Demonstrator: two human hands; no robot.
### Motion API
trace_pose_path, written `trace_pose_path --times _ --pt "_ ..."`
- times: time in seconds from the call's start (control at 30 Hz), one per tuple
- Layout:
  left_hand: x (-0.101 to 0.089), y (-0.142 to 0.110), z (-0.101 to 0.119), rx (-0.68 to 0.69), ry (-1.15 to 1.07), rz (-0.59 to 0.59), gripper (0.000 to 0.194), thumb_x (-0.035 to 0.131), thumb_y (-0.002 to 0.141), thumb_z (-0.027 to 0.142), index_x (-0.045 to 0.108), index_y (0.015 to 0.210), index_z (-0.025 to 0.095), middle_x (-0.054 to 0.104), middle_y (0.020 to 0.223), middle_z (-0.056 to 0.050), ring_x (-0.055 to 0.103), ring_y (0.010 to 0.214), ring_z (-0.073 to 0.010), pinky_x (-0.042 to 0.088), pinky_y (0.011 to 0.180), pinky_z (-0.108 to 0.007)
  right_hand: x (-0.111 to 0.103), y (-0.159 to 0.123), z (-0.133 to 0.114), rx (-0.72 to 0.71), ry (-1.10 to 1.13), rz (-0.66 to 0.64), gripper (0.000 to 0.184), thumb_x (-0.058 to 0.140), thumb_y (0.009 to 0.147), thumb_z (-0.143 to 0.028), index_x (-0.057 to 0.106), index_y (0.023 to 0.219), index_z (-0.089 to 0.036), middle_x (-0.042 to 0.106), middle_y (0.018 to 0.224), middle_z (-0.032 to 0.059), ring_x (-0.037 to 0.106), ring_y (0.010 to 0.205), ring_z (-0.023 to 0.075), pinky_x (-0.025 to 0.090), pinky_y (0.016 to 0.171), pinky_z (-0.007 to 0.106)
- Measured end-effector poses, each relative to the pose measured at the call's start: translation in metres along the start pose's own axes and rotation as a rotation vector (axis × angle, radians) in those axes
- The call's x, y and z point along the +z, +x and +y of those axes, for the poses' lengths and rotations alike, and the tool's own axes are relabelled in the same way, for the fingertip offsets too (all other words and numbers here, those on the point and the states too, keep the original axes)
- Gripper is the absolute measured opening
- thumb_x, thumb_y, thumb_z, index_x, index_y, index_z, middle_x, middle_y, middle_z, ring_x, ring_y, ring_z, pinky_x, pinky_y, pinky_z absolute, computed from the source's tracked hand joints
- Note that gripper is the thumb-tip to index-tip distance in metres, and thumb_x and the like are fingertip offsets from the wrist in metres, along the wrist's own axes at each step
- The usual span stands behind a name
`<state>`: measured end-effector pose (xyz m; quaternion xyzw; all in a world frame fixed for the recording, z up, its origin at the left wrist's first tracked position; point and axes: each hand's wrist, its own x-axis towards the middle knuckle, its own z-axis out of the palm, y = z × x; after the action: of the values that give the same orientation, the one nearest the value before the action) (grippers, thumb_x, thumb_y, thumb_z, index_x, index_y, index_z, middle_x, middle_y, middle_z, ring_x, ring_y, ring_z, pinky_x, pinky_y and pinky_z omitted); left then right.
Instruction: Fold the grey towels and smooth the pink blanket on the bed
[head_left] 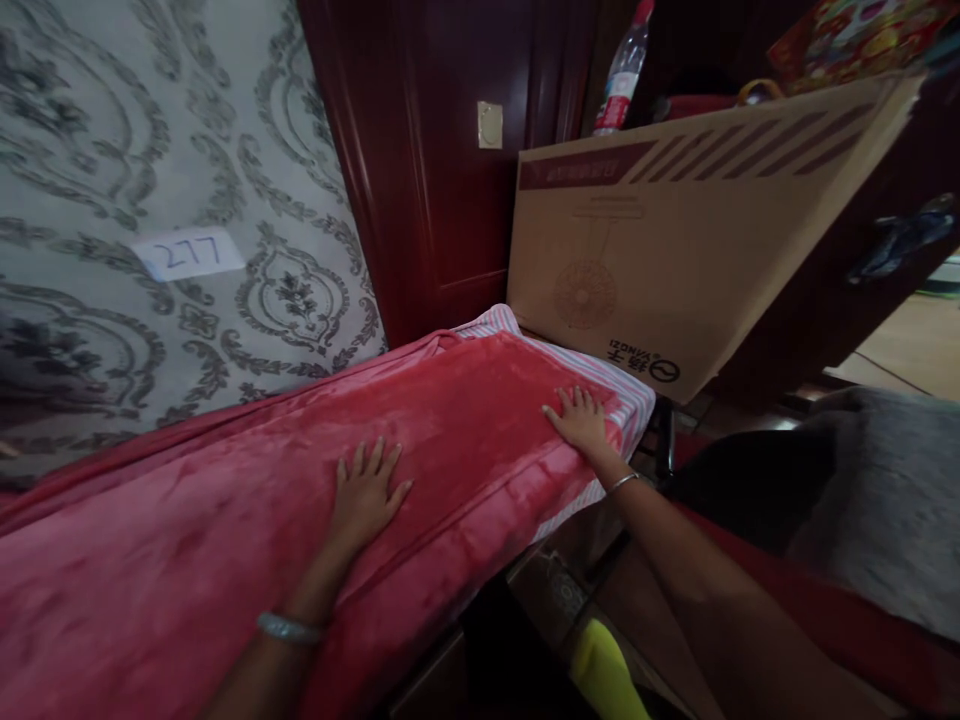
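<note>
A red plush blanket (450,410) covers a long narrow bed, mostly smooth on top with a few folds along its wall side and front edge. My left hand (367,495) lies flat on the middle of the blanket, fingers spread. Farther right, my right hand (579,418) rests palm down near the blanket's far end, its fingers also apart. Beyond that end shows a striped sheet (634,392) in pink, white and blue, which also hangs out below the front edge.
Against the bed's far end leans a large cardboard box (645,250), with a plastic bottle (624,80) above it. Patterned wallpaper (300,290) and a dark red door (457,200) stand behind. A grey furry cover (885,500) lies at right. Something yellow (606,670) shows below.
</note>
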<state>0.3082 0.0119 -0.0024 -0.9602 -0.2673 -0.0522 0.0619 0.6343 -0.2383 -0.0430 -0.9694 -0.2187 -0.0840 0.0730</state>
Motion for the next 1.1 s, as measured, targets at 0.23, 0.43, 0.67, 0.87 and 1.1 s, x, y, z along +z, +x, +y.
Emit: trace_pose_path --times 0.23,0.43,0.67,0.87,1.1 --pt "-0.001 -0.005 0.001 0.025 -0.069 0.016 0.063 0.045 0.1 0.051 0.042 0.158 0.027 0.037 0.166 -0.01 0.027 0.155 -0.0371 0.021 0.124 -0.063 -0.014 0.003 0.0 0.025 -0.002 -0.11 0.071 0.033 0.103 -0.058 0.037 0.16 -0.016 0.032 0.165 0.0217 0.03 0.152 0.0367 0.027 0.118 0.06" --pt "0.002 -0.01 0.003 0.031 -0.128 0.043 0.062 0.048 0.099 0.049 0.044 0.157 0.026 0.037 0.166 -0.01 0.026 0.155 -0.0378 0.019 0.125 -0.063 -0.036 -0.014 -0.07 -0.23 0.029 -0.002 0.067 0.025 0.105 -0.055 0.031 0.163 -0.022 0.021 0.17 0.0163 0.019 0.156 0.0362 0.027 0.118 0.065" --pt "-0.001 -0.018 0.005 0.035 -0.173 0.068 0.059 0.047 0.1 0.046 0.045 0.155 0.026 0.043 0.163 -0.01 0.032 0.153 -0.0344 0.024 0.125 -0.06 -0.017 -0.062 -0.129 -0.524 0.018 -0.14 0.062 0.03 0.106 -0.053 0.029 0.164 -0.031 0.024 0.171 0.0069 0.021 0.156 0.0284 0.026 0.122 0.057" --pt "-0.002 -0.024 0.013 -0.153 -0.127 0.119 0.063 0.047 0.099 0.049 0.05 0.15 0.014 0.043 0.161 -0.02 0.03 0.153 -0.0391 0.017 0.125 -0.066 -0.019 -0.056 -0.126 -0.485 0.052 -0.23 0.06 0.03 0.105 -0.052 0.036 0.161 -0.03 0.027 0.169 0.0062 0.026 0.155 0.0285 0.027 0.121 0.059" --pt "0.008 -0.028 0.012 -0.162 -0.207 0.086 0.071 0.047 0.096 0.056 0.044 0.154 0.013 0.038 0.163 -0.022 0.025 0.154 -0.0414 0.015 0.125 -0.067 -0.021 -0.01 -0.151 -0.485 0.161 0.006 0.065 0.021 0.104 -0.053 0.041 0.159 -0.025 0.035 0.166 0.0119 0.028 0.153 0.0332 0.029 0.118 0.063"
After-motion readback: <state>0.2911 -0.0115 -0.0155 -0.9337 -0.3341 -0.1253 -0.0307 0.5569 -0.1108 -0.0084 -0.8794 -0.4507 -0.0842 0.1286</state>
